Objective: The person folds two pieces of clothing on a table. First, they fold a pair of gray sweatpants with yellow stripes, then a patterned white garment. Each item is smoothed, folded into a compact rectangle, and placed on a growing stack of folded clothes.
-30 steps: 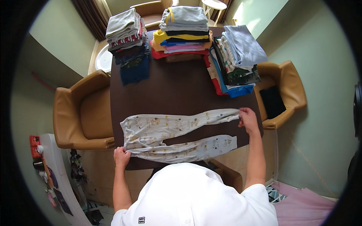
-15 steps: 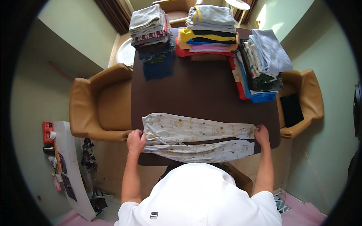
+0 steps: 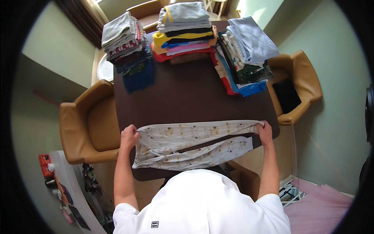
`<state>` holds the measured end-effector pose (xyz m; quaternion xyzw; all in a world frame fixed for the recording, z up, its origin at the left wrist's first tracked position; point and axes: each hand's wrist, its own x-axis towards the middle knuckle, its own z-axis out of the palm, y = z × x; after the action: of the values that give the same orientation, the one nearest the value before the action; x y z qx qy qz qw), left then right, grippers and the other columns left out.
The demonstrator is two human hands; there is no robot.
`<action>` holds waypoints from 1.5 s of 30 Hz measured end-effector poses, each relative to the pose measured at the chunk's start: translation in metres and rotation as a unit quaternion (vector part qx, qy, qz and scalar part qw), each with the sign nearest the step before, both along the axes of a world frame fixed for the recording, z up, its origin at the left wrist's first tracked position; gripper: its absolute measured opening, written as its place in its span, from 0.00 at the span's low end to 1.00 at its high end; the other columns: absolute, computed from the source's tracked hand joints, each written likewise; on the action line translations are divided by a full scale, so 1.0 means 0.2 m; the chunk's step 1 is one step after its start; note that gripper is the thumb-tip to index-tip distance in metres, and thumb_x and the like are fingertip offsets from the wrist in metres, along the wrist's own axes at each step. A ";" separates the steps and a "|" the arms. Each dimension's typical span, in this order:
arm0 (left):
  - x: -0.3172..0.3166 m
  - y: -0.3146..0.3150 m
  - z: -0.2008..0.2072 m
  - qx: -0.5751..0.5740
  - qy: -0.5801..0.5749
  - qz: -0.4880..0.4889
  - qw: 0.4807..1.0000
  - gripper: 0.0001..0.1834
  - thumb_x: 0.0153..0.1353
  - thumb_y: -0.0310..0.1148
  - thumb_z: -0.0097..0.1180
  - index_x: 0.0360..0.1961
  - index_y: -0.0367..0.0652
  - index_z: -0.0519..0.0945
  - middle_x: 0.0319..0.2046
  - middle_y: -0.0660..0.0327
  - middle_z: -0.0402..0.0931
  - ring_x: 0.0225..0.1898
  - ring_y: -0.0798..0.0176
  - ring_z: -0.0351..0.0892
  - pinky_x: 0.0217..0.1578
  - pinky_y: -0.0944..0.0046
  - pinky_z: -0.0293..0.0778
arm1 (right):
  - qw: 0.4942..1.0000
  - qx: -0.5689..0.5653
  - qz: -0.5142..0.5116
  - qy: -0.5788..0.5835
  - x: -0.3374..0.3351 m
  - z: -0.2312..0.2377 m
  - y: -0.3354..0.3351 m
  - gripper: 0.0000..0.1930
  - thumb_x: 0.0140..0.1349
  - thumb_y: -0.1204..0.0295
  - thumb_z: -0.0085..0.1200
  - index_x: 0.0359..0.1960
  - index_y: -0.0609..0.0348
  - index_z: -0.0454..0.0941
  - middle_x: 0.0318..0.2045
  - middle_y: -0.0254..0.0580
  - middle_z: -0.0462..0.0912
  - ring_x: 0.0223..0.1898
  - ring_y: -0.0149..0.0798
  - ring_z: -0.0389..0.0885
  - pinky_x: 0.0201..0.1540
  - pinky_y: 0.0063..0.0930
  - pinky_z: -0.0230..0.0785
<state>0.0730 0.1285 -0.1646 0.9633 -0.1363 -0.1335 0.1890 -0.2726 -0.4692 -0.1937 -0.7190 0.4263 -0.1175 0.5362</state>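
Note:
A pair of pale patterned trousers (image 3: 175, 134) lies stretched sideways along the table's near edge, its two legs parted toward the right. My left hand (image 3: 129, 136) is closed on the far corner of the waist end. At the other end, my right hand (image 3: 264, 133) pinches the cuff of the far leg. The far edge runs nearly straight between both hands. The nearer leg rests loose, its cuff held by neither hand.
Beyond the trousers, the dark table (image 3: 183, 93) bears three stacks of folded clothes: a left stack (image 3: 126, 50), a middle stack (image 3: 183, 35) and a right stack (image 3: 249, 54). Tan armchairs stand at the left (image 3: 91, 124) and right (image 3: 300, 82), the right one with a black cloth (image 3: 287, 95).
My left hand has shifted to the far corner of the waist. The trousers' far edge is now pulled straighter, and the waist end is spread wider. The whole view has turned slightly.

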 end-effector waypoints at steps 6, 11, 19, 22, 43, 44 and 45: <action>0.00 0.12 0.33 -0.226 0.115 0.026 0.967 0.04 0.62 0.25 0.57 0.32 0.40 0.74 0.23 0.69 0.69 0.26 0.75 0.66 0.25 0.68 0.65 | 0.986 0.137 -0.040 -0.087 -0.09 0.27 0.02 0.07 0.73 0.69 0.56 0.47 0.57 0.79 0.37 0.36 0.86 0.33 0.29 0.85 0.28 0.24 0.81; 0.08 0.16 0.39 -0.254 0.140 0.037 0.956 0.04 0.63 0.23 0.56 0.33 0.40 0.74 0.25 0.71 0.69 0.27 0.76 0.66 0.26 0.70 0.65 | 0.987 0.152 -0.016 -0.047 -0.07 0.26 -0.03 0.08 0.73 0.68 0.55 0.47 0.57 0.80 0.37 0.36 0.86 0.32 0.28 0.84 0.29 0.23 0.79; 0.35 -0.03 -0.04 -0.144 -0.034 0.056 0.987 0.09 0.60 0.27 0.60 0.41 0.37 0.79 0.30 0.55 0.81 0.31 0.60 0.79 0.36 0.59 0.77 | 0.999 0.037 -0.007 0.021 0.31 -0.04 -0.12 0.14 0.71 0.64 0.57 0.51 0.60 0.81 0.38 0.39 0.86 0.37 0.36 0.85 0.35 0.32 0.77; 0.33 -0.06 -0.15 -0.068 -0.250 -0.021 0.966 0.13 0.58 0.25 0.63 0.45 0.38 0.80 0.37 0.53 0.80 0.39 0.50 0.81 0.45 0.55 0.78 | 0.954 -0.287 0.006 0.083 0.36 -0.15 -0.08 0.12 0.69 0.68 0.59 0.47 0.65 0.80 0.35 0.49 0.85 0.37 0.47 0.85 0.40 0.42 0.77; -0.52 0.32 -0.04 0.042 -0.080 -0.158 0.983 0.18 0.46 0.25 0.66 0.42 0.47 0.83 0.40 0.56 0.79 0.49 0.47 0.76 0.49 0.48 0.72 | 0.942 -0.309 0.077 0.108 -0.27 -0.19 0.39 0.24 0.50 0.71 0.67 0.50 0.63 0.76 0.39 0.52 0.81 0.38 0.49 0.82 0.43 0.38 0.76; -0.52 0.30 -0.04 0.037 -0.098 -0.159 0.982 0.17 0.46 0.24 0.65 0.41 0.47 0.84 0.38 0.56 0.79 0.46 0.47 0.77 0.47 0.47 0.72 | 0.953 -0.255 0.081 0.142 -0.23 -0.15 0.40 0.22 0.50 0.71 0.66 0.48 0.63 0.77 0.39 0.52 0.81 0.40 0.50 0.83 0.44 0.40 0.76; -0.52 0.30 -0.05 0.043 -0.100 -0.160 0.981 0.16 0.46 0.24 0.65 0.40 0.46 0.84 0.36 0.57 0.79 0.45 0.46 0.77 0.47 0.48 0.72 | 0.959 -0.204 0.087 0.179 -0.19 -0.08 0.40 0.20 0.50 0.72 0.64 0.47 0.63 0.78 0.39 0.53 0.82 0.41 0.52 0.83 0.45 0.42 0.77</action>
<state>-0.0310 0.1888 -0.1755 0.9447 -0.3014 -0.0707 0.1086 -0.3111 -0.3894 -0.2098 -0.8565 0.4180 -0.0245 0.3018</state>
